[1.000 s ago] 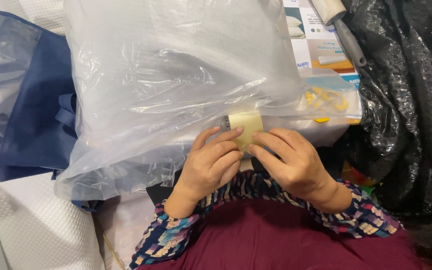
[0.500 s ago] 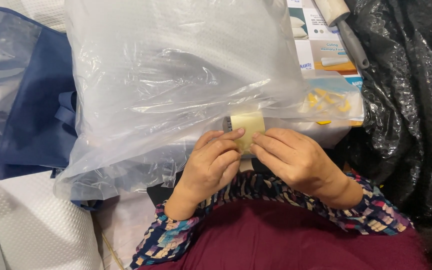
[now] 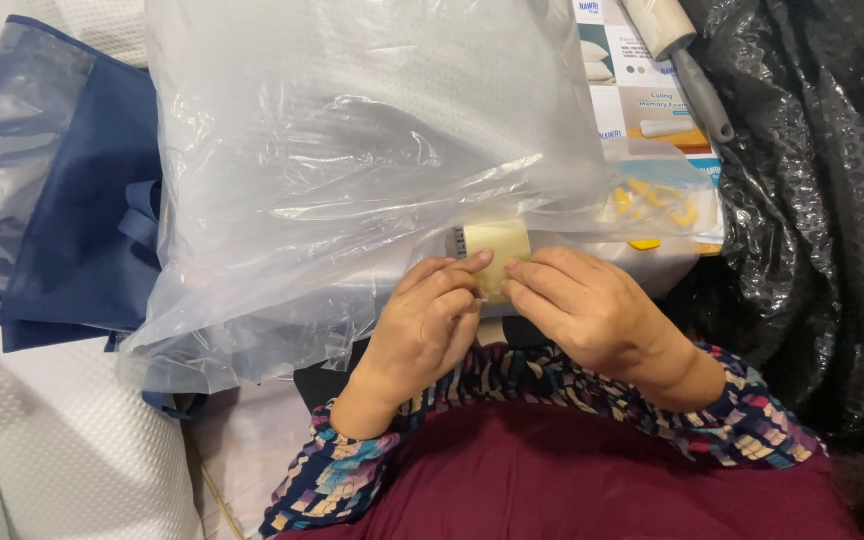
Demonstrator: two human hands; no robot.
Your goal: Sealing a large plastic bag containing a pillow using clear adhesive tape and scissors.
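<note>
Change: nothing has shifted; both my hands stay on the tape.
Surroundings: clear plastic bag (image 3: 372, 170) across my lap, navy bag (image 3: 82, 220) left of it, black bubble wrap (image 3: 812, 200) right.
Tape: beige tape strip (image 3: 497, 245) at the plastic bag's near edge, long axis running away from me.
Grip: left hand (image 3: 422, 325) and right hand (image 3: 587, 310) pinch the strip's near end, fingertips closed.

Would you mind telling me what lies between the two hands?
In the head view, a yellowish tape piece lies between the left hand and right hand, pinched against the clear bag.

Bright, even overhead light; white glare on the clear plastic bag (image 3: 352, 180); soft shadow beneath it; sharp centre, slight softness toward the edges.
</note>
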